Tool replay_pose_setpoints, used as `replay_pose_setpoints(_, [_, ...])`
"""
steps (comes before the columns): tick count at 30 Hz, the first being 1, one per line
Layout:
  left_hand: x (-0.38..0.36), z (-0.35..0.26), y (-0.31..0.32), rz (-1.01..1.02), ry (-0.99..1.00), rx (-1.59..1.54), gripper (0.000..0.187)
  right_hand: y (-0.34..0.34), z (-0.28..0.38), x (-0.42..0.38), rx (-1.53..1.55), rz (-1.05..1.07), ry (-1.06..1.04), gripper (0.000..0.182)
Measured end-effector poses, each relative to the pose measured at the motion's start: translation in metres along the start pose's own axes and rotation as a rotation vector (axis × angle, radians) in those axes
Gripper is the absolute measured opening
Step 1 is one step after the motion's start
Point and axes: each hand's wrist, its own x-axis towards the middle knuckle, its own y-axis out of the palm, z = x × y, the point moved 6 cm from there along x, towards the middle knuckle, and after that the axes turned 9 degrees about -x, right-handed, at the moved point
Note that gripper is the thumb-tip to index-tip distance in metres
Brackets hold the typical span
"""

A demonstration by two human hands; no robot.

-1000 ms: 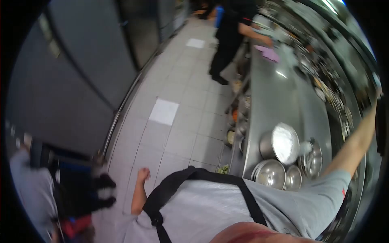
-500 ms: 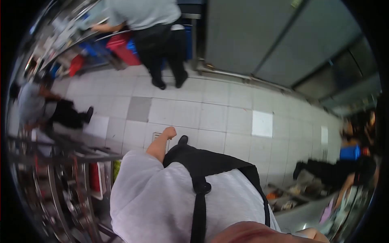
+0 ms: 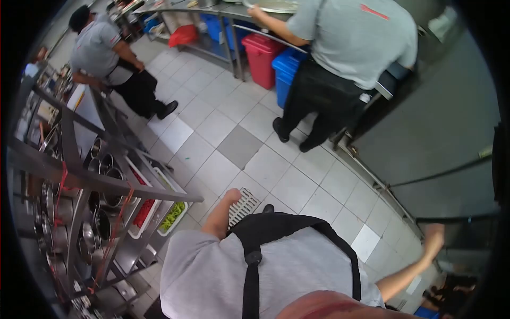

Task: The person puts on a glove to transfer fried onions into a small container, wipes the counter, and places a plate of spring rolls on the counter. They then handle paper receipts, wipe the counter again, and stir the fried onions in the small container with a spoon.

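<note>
My left hand is low in front of my body, over the tiled floor beside a floor drain grate. Its fingers look curled, but they are too small and blurred to tell whether anything is in them. Out to the right, my right hand is raised at the end of my outstretched arm, near the grey metal doors. Blur hides the shape of its fingers. I wear a grey shirt and a black apron.
On the left, a metal rack holds pots and trays of red and green food. A person stands at a steel counter above red and blue bins. Another person is at the upper left.
The view has turned left, bringing the rack and both people further into view. My right hand and forearm have come into sight. My left hand is still low in front of me.
</note>
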Motion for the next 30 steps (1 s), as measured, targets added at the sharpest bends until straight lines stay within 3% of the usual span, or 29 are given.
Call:
replay_pose_setpoints(1, [-0.008,0.002,-0.016,-0.012,-0.019,-0.021,0.025,0.078,0.052,-0.021,-0.725,0.317,-0.294,0.020])
replay_pose_setpoints(2, [-0.016,0.000,-0.037,-0.091,0.004,-0.140,0.023,0.172,0.032,-0.040,-0.271,0.639,0.007,0.019])
replay_pose_setpoints(3, [-0.019,0.000,-0.058,-0.172,0.031,-0.254,0.021,0.258,0.022,-0.070,-0.178,0.940,0.099,0.026])
replay_pose_setpoints(4, [-0.017,0.005,-0.073,-0.185,0.018,-0.266,0.021,0.371,-0.024,-0.101,-0.118,0.988,-0.448,0.025])
replay_pose_setpoints(5, [-0.013,0.020,-0.086,-0.222,-0.023,-0.325,0.020,0.323,0.079,-0.141,0.168,1.282,0.135,0.020])
replay_pose_setpoints(6, [-0.012,0.031,-0.098,-0.257,-0.062,-0.384,0.020,0.347,0.095,-0.171,0.164,1.356,0.079,0.018])
replay_pose_setpoints(7, [-0.012,0.037,-0.107,-0.265,-0.073,-0.397,0.020,0.386,0.083,-0.208,-0.009,1.452,0.355,0.021])
replay_pose_setpoints(9, [-0.017,0.058,-0.120,-0.265,-0.237,-0.818,0.018,0.433,0.123,-0.235,-0.096,1.556,0.261,0.021])
replay_pose_setpoints(12, [-0.024,0.078,-0.146,-0.294,-0.315,-1.030,0.018,0.499,0.207,-0.244,-0.161,1.630,-0.033,0.022])
replay_pose_setpoints(15, [-0.017,0.099,-0.180,-0.349,-0.390,-1.048,0.017,0.572,0.312,-0.228,-0.181,1.619,-0.352,0.023])
replay_pose_setpoints(22, [0.009,0.095,-0.278,-0.513,-0.420,-1.151,0.025,0.666,0.661,-0.165,-0.067,1.375,-1.011,0.026])
replay_pose_setpoints(23, [0.015,0.093,-0.287,-0.531,-0.405,-1.190,0.027,0.664,0.719,-0.149,-0.043,1.365,-1.029,0.026])
replay_pose_setpoints(24, [0.021,0.092,-0.294,-0.547,-0.390,-1.230,0.030,0.639,0.785,-0.133,-0.030,1.504,-1.026,0.027])
replay_pose_setpoints(25, [0.027,0.091,-0.299,-0.552,-0.390,-1.242,0.030,0.657,0.824,-0.119,0.093,1.546,-0.662,0.026])
replay_pose_setpoints(27, [0.048,0.105,-0.300,-0.484,-0.344,-1.349,0.027,0.697,0.925,-0.094,0.141,1.481,-0.752,0.020])
replay_pose_setpoints(30, [0.089,0.154,-0.299,-0.144,-0.305,-0.731,0.019,0.698,1.060,-0.062,0.338,1.273,-0.850,0.022])
